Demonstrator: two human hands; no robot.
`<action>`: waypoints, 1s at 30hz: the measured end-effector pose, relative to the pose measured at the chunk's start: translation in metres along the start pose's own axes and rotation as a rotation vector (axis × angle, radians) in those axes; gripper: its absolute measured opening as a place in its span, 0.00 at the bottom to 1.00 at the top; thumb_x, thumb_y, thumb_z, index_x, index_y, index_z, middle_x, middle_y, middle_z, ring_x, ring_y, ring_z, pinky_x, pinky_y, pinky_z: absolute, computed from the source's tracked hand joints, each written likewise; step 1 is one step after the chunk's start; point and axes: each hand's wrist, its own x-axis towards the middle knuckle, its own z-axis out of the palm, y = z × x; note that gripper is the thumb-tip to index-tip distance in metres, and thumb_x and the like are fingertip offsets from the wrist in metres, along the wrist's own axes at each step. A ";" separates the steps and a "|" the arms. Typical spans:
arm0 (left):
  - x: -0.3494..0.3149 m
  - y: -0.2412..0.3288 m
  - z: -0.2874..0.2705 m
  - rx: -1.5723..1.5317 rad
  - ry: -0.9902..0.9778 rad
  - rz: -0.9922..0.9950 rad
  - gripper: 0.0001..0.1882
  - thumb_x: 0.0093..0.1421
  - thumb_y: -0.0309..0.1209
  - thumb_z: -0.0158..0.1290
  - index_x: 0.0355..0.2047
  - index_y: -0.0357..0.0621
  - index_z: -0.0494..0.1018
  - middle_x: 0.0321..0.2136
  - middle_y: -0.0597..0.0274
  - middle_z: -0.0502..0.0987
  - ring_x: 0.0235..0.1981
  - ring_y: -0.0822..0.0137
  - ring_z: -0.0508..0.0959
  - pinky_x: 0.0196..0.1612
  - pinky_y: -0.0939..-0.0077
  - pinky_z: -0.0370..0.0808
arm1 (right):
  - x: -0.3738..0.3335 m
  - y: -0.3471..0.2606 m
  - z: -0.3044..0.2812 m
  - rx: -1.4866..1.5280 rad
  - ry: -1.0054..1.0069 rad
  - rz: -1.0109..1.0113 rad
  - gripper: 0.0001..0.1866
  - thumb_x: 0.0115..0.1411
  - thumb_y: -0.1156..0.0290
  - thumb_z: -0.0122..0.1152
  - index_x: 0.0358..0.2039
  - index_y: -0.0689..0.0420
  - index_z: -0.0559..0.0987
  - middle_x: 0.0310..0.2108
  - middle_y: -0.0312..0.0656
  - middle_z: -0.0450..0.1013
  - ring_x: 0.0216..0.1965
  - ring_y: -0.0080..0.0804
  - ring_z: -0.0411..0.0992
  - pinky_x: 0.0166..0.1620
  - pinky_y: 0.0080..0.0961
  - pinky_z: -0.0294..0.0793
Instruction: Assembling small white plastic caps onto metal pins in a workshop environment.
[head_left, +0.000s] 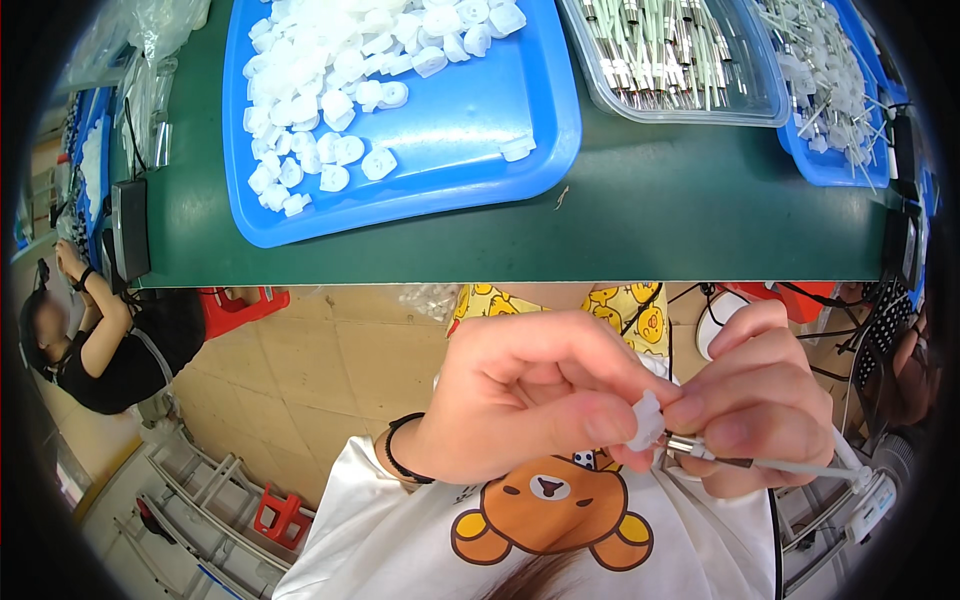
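Left hand [530, 395] pinching a small white plastic cap [646, 420] close to the chest, right hand [760, 400] pinching a metal-tipped white cable [770, 462] just beside it, blue tray [480, 160] of white caps on the green table [650, 220] beyond.

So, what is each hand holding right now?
Left hand: closed on small white plastic cap.
Right hand: closed on metal-tipped white cable.

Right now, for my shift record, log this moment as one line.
left hand: pinching white plastic cap | right hand: holding metal-tipped cable | cap at cable tip | blue tray: more white caps
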 end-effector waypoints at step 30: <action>0.016 0.003 0.000 0.833 -0.026 0.527 0.17 0.44 0.21 0.57 0.34 0.31 0.65 0.28 0.51 0.70 0.29 0.65 0.74 0.34 0.77 0.71 | -0.002 0.009 0.035 1.078 0.501 0.552 0.08 0.50 0.80 0.53 0.31 0.67 0.69 0.26 0.43 0.66 0.24 0.25 0.68 0.28 0.18 0.69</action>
